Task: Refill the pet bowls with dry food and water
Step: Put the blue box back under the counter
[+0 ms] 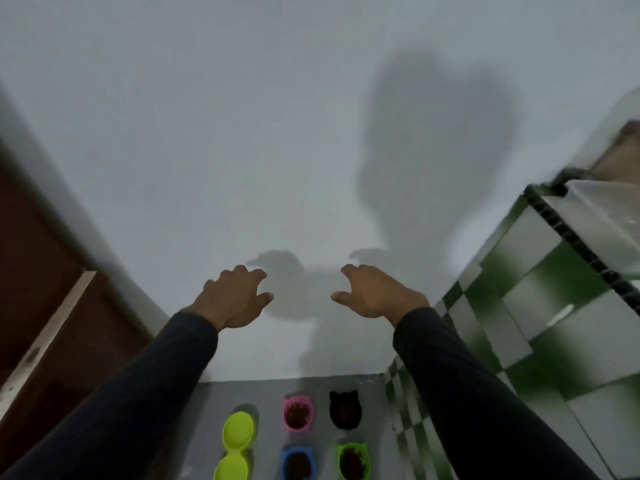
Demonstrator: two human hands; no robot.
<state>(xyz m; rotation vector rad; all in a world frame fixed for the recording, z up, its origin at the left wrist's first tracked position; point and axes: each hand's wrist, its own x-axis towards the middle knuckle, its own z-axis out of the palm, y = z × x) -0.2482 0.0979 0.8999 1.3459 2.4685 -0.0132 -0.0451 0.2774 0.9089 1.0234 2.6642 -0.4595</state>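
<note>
Both hands empty, fingers spread; lime double bowl at floor's left looks unfilled: fill it next, pour low.

on the plain grey floor stand a pink eared plastic bowl, a black eared bowl, a blue eared bowl and a green eared bowl, the pink, blue and green ones with dark brown contents. beside them lies a lime-green double dish. the right-hand tiled wall is chequered green and white, the facing wall pale grey-white, the wooden door reddish brown, and both sleeves dark navy.
</note>
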